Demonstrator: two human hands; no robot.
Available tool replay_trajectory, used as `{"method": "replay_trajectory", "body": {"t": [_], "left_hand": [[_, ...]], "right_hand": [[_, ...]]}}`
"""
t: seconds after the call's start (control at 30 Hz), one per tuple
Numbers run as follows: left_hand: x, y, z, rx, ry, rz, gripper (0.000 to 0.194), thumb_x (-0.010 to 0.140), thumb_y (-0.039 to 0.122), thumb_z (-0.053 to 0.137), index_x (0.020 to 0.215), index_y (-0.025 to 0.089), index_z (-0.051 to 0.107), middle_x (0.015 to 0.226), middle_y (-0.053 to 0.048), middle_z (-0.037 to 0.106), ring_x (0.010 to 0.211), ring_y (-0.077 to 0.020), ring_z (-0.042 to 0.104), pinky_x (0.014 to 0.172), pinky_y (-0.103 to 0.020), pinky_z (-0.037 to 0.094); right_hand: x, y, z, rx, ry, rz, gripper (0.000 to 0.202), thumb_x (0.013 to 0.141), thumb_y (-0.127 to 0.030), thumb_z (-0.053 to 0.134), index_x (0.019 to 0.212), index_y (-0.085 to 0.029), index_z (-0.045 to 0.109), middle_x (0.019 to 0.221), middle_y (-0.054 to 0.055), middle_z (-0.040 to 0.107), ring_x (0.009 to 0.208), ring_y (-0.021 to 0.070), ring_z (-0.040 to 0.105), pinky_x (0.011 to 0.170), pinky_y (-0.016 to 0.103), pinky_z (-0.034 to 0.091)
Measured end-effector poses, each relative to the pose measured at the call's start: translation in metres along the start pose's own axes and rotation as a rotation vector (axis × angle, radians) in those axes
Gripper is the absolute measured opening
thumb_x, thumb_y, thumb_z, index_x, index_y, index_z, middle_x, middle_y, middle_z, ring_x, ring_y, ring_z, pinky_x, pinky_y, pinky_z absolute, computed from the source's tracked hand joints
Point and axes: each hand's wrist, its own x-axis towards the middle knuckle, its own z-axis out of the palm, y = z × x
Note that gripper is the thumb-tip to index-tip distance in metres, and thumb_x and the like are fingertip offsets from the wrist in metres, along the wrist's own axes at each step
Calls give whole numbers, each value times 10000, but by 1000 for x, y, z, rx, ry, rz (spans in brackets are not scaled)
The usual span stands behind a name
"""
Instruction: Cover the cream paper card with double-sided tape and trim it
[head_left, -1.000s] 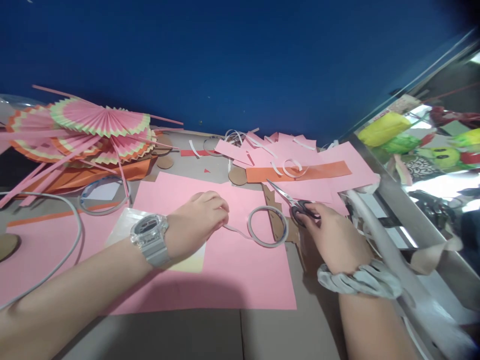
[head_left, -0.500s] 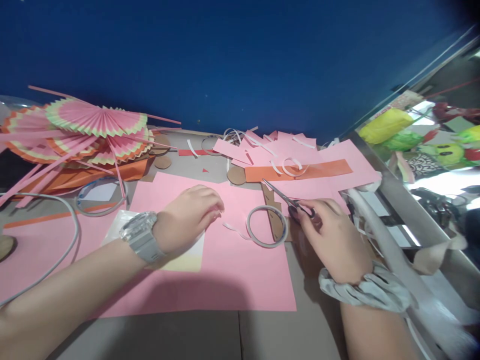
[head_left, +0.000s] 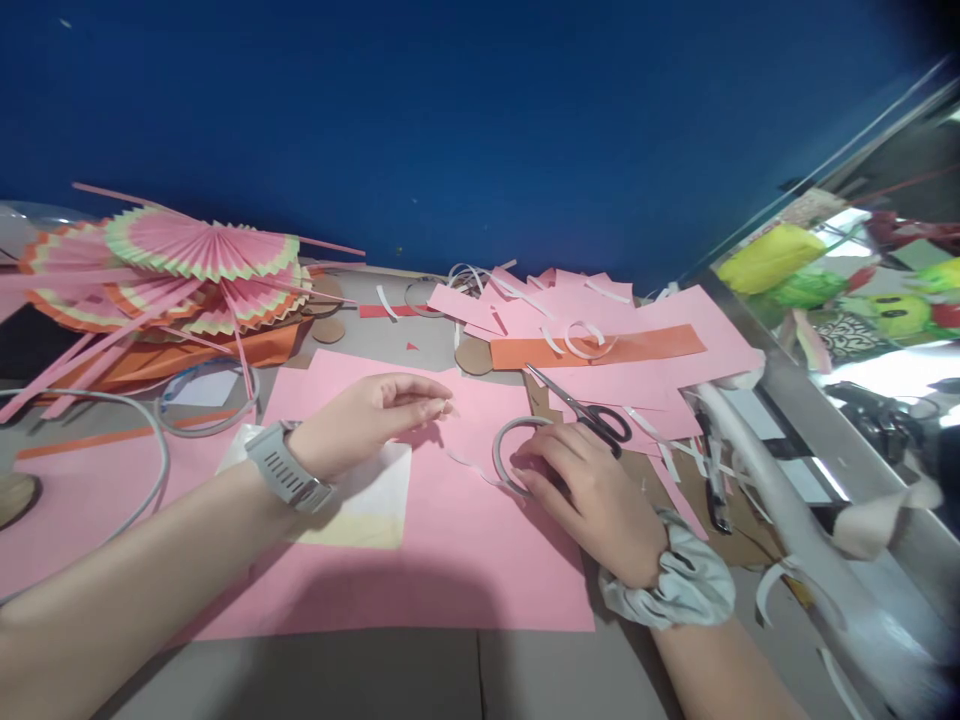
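My right hand (head_left: 592, 485) has its fingers and thumb closed over the right side of a roll of double-sided tape (head_left: 501, 440). A loose tape end (head_left: 469, 462) trails left from the roll. Just behind that hand lie scissors (head_left: 570, 398) with dark handles, blades pointing up and left. My left hand (head_left: 379, 420) hovers over a large pink paper sheet (head_left: 495, 570), thumb and fingertips pinched together; whatever they hold is too small to make out. Beneath the left hand and wrist, a white and pale yellow paper piece (head_left: 371, 510) rests on the pink sheet.
Pleated paper fans (head_left: 202, 250) stand at the back left near a grey cable (head_left: 161, 470). Pink paper pieces (head_left: 660, 315) and an orange strip (head_left: 600, 347) are piled at the back right. A blue wall (head_left: 450, 130) closes off the far side; a utility knife (head_left: 716, 500) lies right.
My right hand has let go of the scissors, which stay on the table, and moved left onto the tape roll. My left hand's fingers have come together in a pinch.
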Motion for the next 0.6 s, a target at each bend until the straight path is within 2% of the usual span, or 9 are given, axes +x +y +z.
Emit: {"method": "replay_trajectory", "body": {"t": [0.23,0.43,0.6], "left_hand": [[1,3,-2,-129,61,-81,244,836,280,616,1061,186,630,1089,-70,691,881,-171,681,823,-312,511],[6,1,-12,-166,135,48,231,803,226,652,1029,181,636,1024,-54,714,821,-147,684,798,-290,508],[7,2,-16,-159,178,51,287,753,191,697,1033,188,633,1004,-38,701,804,-125,663,740,-253,506]], "right_hand": [[1,1,1,5,-21,12,183,939,-311,429,886,-186,551,922,59,578,913,223,505,825,384,379],[0,2,2,13,-33,16,171,937,-311,438,887,-185,543,928,59,572,924,224,503,825,378,379],[1,4,4,25,-34,15,150,934,-299,447,886,-191,539,917,51,568,906,216,504,808,371,385]]}}
